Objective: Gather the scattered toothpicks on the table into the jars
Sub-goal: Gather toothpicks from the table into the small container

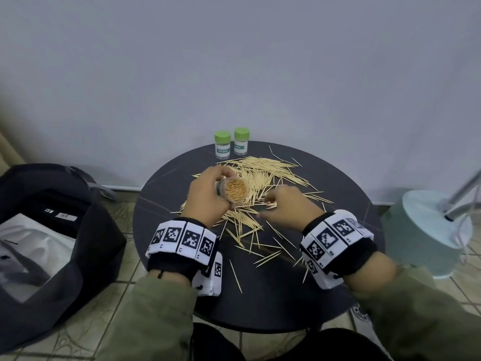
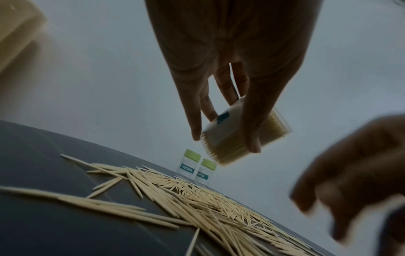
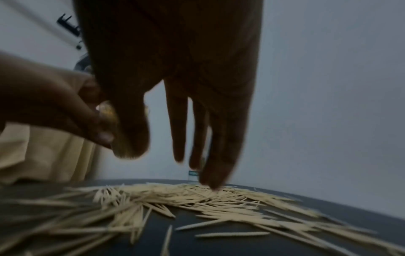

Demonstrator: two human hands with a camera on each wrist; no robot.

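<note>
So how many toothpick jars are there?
3. Two green-lidded jars stand side by side at the table's far edge; a third, open jar packed with toothpicks is held in the left hand. None seem hidden.

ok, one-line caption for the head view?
Left hand holds an open, packed jar while right hand reaches into scattered toothpicks on the round table.

Non-task stuff: black bag (image 1: 78, 220) on the tiled floor (image 1: 125, 287) left of the table, flap open, white sheet (image 1: 33, 254) showing inside. Pale green round lamp base (image 1: 432, 230) on the floor to the right, with a metal pole (image 1: 466, 188) angling up out of frame. Plain grey wall (image 1: 234, 69) behind; cream curtain (image 3: 43, 155) visible in the right wrist view.
</note>
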